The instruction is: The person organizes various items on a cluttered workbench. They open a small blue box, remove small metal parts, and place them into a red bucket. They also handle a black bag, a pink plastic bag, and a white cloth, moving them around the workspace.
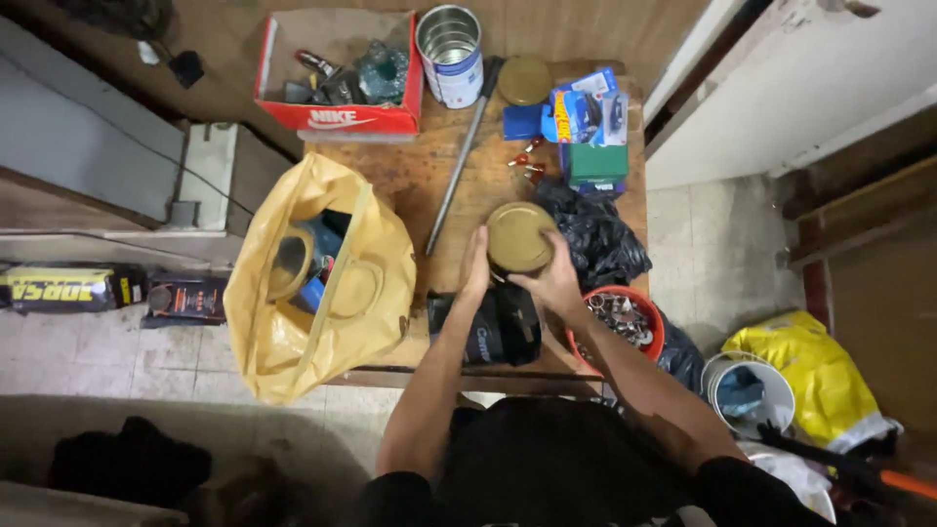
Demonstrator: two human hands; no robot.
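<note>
Both hands are closing on one item: the left hand [475, 265] is pressing its grip flat against the left side of a round tin with a gold lid [518, 237], fingers together and upright, while the right hand [554, 281] is cupping the tin from the right and lower edge, fingers wrapped around its rim. The tin is sitting near the middle of the wooden bench [410, 181], gripped between the two palms; whether it is resting on the surface or lifted cannot be told.

Just below the tin, a black pouch [498, 327] is lying under the wrists. A crumpled black plastic bag [595, 239] is lying just beside the tin on its right, and a red bowl of small metal parts [625, 317] is sitting beneath the right forearm. A long metal rod [459, 166] is lying diagonally across the bench, above and left of the tin. An open yellow bag [322, 273] is occupying the bench's left edge. At the far end, a red cardboard box [337, 73], an open silver can [449, 54], a loose gold lid [524, 80] and blue packages [584, 122] are standing grouped together. On the floor to the right, a white bucket [750, 390] is sitting against a yellow sack [810, 376].
</note>
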